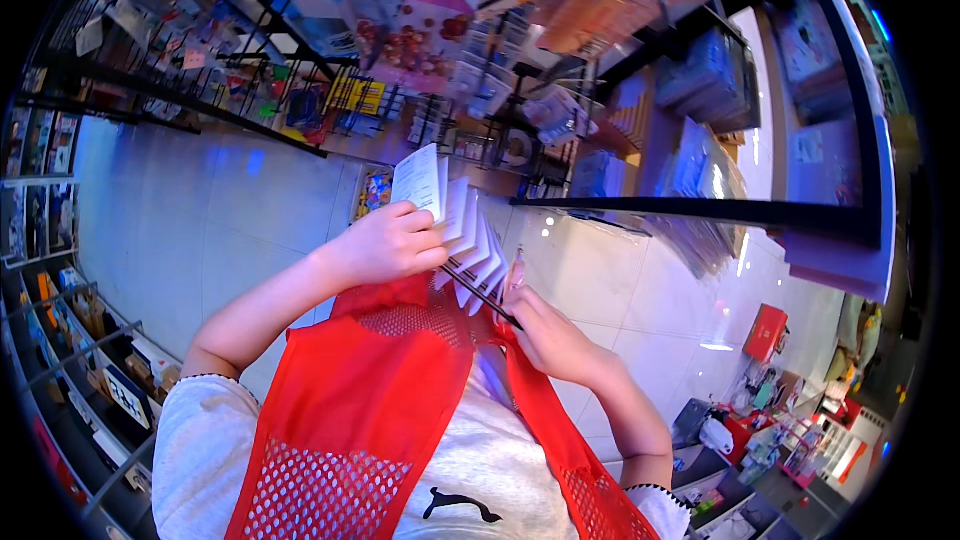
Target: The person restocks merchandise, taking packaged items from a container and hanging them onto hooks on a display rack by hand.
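Note:
My left hand (388,242) grips a fan of several white cards (452,230) held up in front of my chest. One card stands taller at the left of the fan. My right hand (540,325) is closed around a thin dark rod or hook (482,292) that runs under the cards, and its fingers touch the lower right cards. I wear a red mesh vest (370,410) over a white shirt.
Wire display racks (300,90) with hanging packaged goods stand ahead. A dark-edged shelf unit (760,210) with stacked packets is at the right. A pale tiled floor (200,220) lies below. Low shelves (70,340) run along the left, and small goods and a red box (765,332) sit at lower right.

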